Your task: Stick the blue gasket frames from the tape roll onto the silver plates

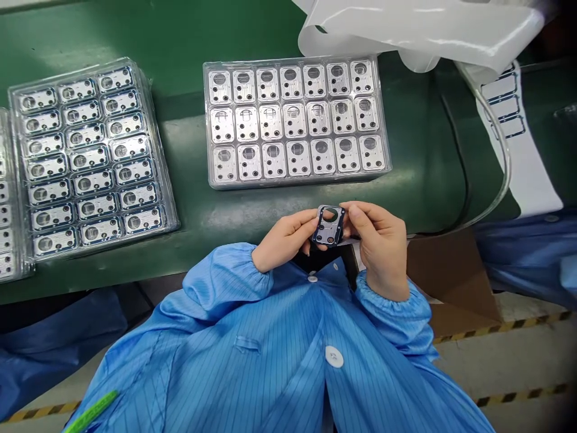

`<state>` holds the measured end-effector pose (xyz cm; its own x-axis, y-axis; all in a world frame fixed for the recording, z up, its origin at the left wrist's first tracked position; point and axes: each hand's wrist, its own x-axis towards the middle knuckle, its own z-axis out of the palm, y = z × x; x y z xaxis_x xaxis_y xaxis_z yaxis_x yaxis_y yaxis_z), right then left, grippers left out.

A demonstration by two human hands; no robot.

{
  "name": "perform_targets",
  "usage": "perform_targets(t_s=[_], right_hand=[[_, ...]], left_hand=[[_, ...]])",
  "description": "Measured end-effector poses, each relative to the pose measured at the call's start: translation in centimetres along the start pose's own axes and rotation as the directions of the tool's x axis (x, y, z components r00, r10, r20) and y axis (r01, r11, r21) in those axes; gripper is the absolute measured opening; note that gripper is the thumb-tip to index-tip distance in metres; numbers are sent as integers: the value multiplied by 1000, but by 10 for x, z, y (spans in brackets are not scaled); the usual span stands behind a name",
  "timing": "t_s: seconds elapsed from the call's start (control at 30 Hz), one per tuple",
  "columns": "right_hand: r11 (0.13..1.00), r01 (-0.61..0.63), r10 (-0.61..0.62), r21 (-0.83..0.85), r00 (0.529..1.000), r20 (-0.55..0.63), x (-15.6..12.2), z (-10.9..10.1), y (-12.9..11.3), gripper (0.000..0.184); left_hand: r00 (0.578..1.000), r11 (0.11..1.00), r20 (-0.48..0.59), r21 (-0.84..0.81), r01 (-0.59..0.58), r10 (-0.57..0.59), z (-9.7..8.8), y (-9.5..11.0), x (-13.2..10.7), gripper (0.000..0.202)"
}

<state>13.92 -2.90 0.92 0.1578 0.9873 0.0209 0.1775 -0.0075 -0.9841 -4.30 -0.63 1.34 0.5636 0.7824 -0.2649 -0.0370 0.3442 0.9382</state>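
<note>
A small silver metal plate [329, 225] with one large round hole, smaller holes and a dark blue rim is held up between both hands, close to the table's front edge. My left hand [291, 237] grips its left side, thumb on the face and fingers partly hidden behind. At its upper right edge, the thumb and fingers of my right hand [378, 237] are closed on the same plate. Beyond the hands lies a clear tray [297, 183] filled with rows of similar silver plates, which show no blue rim.
To the left, stacked clear trays [174, 225] hold blue-rimmed plates, beside another tray [22, 273]. White film [419, 27] hangs over the back right. A strip with blue frame shapes [527, 162], a clear tube [505, 174] and a cardboard box [451, 276] are at right.
</note>
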Motion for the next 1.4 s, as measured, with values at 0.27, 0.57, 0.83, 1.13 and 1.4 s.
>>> perform_targets(t_s=[0.27,0.57,0.83,1.13,1.4], right_hand=[[665,494,-569,-560,821,47,-1,-1,-9,9],[788,423,-452,-448,891,47,0,-3,-12,6],[780,438,-476,-447,879,31,0,0,-9,7],[746,440,-496,-500,868,24,0,3,-8,9],[934,230,-269,-273,956,-115,-3,3,5,24]], left_hand=[[1000,998,-14,64,-5,6,1,0,0,48],[1000,990,-8,139,22,-21,2,3,-2,44],[1000,993,14,115,1,-3,1,2,-1,43],[999,998,39,58,12,-14,-1,2,0,43],[999,999,30,50,14,-16,-1,-1,0,45]])
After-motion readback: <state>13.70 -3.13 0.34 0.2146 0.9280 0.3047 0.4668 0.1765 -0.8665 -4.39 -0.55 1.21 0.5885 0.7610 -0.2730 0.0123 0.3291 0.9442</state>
